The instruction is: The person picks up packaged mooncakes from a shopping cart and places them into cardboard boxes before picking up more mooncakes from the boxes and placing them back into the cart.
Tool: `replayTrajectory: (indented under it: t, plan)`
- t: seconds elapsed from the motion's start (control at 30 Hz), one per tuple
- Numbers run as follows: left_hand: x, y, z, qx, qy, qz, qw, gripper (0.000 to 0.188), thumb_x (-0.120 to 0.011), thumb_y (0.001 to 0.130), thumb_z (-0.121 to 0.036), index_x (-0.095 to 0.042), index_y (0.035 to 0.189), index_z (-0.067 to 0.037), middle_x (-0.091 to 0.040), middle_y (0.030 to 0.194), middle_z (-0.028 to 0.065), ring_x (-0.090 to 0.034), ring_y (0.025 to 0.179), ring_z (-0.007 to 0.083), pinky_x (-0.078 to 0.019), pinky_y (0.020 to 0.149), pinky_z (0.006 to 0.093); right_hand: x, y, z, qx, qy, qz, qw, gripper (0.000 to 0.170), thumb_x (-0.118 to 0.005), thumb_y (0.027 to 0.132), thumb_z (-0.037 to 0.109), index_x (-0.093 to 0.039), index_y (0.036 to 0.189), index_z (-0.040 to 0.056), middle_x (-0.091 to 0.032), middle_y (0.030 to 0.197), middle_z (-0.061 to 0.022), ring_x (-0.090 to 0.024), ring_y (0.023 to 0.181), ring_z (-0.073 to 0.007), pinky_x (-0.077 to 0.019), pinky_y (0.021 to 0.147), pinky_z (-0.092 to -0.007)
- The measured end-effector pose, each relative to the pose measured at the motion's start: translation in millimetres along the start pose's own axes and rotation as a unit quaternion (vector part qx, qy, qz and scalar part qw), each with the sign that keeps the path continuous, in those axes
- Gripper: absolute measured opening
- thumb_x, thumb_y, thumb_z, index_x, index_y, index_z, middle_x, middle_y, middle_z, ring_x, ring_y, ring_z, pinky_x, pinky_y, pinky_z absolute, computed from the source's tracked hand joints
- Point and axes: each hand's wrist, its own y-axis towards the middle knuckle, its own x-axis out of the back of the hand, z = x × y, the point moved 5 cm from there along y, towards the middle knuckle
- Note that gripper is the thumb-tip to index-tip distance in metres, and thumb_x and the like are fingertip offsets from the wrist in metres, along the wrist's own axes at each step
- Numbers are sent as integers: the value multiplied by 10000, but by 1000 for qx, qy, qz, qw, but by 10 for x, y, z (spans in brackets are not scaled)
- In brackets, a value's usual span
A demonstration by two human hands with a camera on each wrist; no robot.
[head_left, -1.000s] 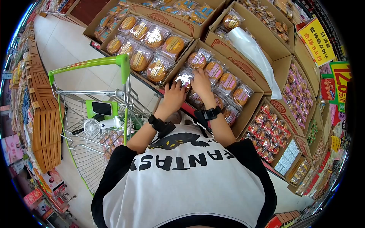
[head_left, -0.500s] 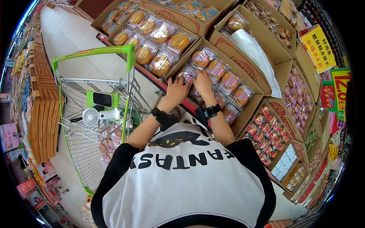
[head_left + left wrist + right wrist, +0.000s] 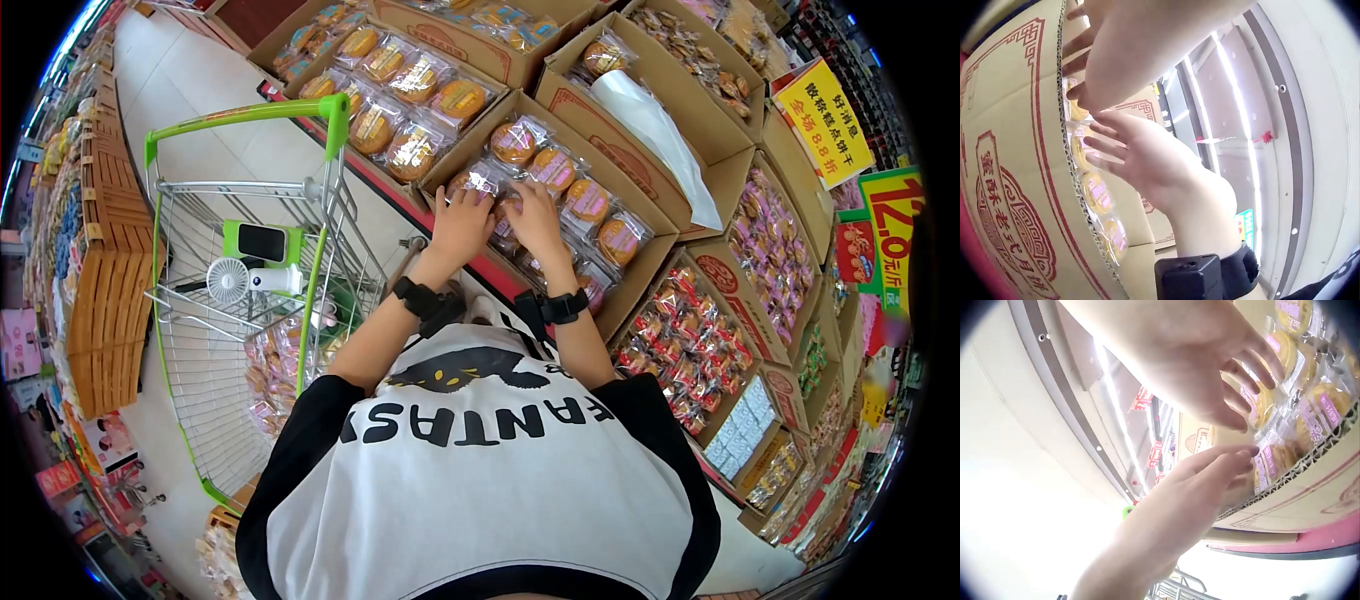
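Both hands reach into a cardboard box (image 3: 1019, 181) of round mooncakes (image 3: 585, 200) in clear wrappers with pink print. My left hand (image 3: 462, 230) lies over the box's near left corner, its fingers extended onto a wrapped mooncake (image 3: 478, 180) there. Close beside it, my right hand (image 3: 535, 220) reaches across the packets with relaxed, slightly bent fingers. In the right wrist view, the left fingertips are right at a wrapped mooncake (image 3: 1272, 464) by the box rim. The right fingers (image 3: 1261, 375) hang over other packets in that view.
A green-handled shopping cart (image 3: 340, 125) stands at the left, holding a small white fan (image 3: 230, 281), a phone (image 3: 261, 242) and bagged goods (image 3: 275, 370). More boxes of wrapped pastries surround this one. A white plastic bag (image 3: 655, 130) lies across the box behind.
Both hands stay at the same corner of the box, shifting slightly over the packets. The head view has moved a little.
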Motion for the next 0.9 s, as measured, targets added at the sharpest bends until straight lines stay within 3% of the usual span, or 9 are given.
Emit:
replayTrajectory:
  t: [0.17, 0.23, 0.37, 0.43, 0.47, 0.53, 0.6, 0.83, 0.9]
  plan:
    - [462, -184, -56, -14, -90, -95, 991, 287, -537, 727, -136, -517, 1006, -70, -517, 902, 106, -466, 922, 276, -345, 820, 452, 215, -115, 254, 35, 63, 28, 997, 297, -582, 706, 133, -540, 976, 18, -513, 970, -155, -489, 920, -316, -387, 808, -365]
    - [638, -292, -31, 3, -203, -81, 976, 310, -528, 714, -70, -510, 1023, -52, -515, 950, 125, -454, 938, 316, -361, 831, 397, 281, -180, 437, 69, 64, 43, 995, 273, -577, 710, 122, -543, 959, 17, -530, 934, -152, -500, 902, -312, -390, 799, -364]
    - [901, -609, 61, 74, -252, -40, 964, 290, -519, 746, -59, -497, 1035, -44, -508, 980, 136, -456, 935, 305, -380, 806, 357, 205, -307, 764, 125, 143, 107, 976, 234, -565, 726, 99, -539, 943, 17, -548, 902, -154, -517, 868, -299, -404, 768, -347]
    - [990, -778, 120, 81, -243, -60, 965, 274, -515, 758, -57, -507, 1032, -44, -521, 950, 130, -486, 903, 286, -397, 776, 343, 148, -359, 942, 112, 229, 190, 948, 228, -554, 738, 93, -537, 954, 22, -547, 901, -146, -520, 868, -285, -413, 746, -337]
    - [985, -868, 172, 111, -264, -44, 957, 262, -514, 756, -50, -514, 1018, -41, -530, 927, 126, -502, 881, 281, -403, 764, 339, 114, -367, 1000, 162, 177, 183, 953, 226, -545, 747, 86, -535, 965, 26, -549, 898, -137, -528, 860, -267, -419, 734, -329]
    - [1017, -1015, 224, 149, -281, -34, 947, 250, -514, 755, -44, -521, 1004, -37, -538, 905, 122, -517, 860, 276, -409, 751, 335, 50, -404, 1124, 184, 189, 198, 944, 228, -547, 747, 88, -536, 967, 29, -550, 896, -134, -530, 854, -262, -420, 733, -327]
    - [1109, -1141, 246, 158, -292, -77, 940, 208, -492, 744, -32, -536, 947, -33, -545, 837, 125, -537, 771, 273, -430, 679, 339, -37, -434, 1213, 193, 219, 223, 930, 232, -550, 747, 93, -536, 970, 30, -555, 904, -126, -538, 855, -250, -422, 737, -321]
    - [1177, -1503, 495, 185, -323, -135, 918, 107, -461, 696, 52, -455, 787, -4, -519, 785, 136, -524, 780, 298, -411, 664, 349, -157, -477, 1570, 225, 211, 266, 913, 230, -551, 747, 89, -539, 968, 26, -566, 909, -119, -548, 869, -242, -426, 744, -312]
    - [1236, -1604, 555, 214, -302, -116, 922, 145, -445, 654, 120, -390, 709, -2, -523, 793, 134, -518, 787, 281, -406, 694, 321, -201, -491, 1749, 233, 220, 284, 903, 226, -552, 744, 81, -543, 964, 28, -572, 891, -120, -555, 851, -241, -427, 744, -309]
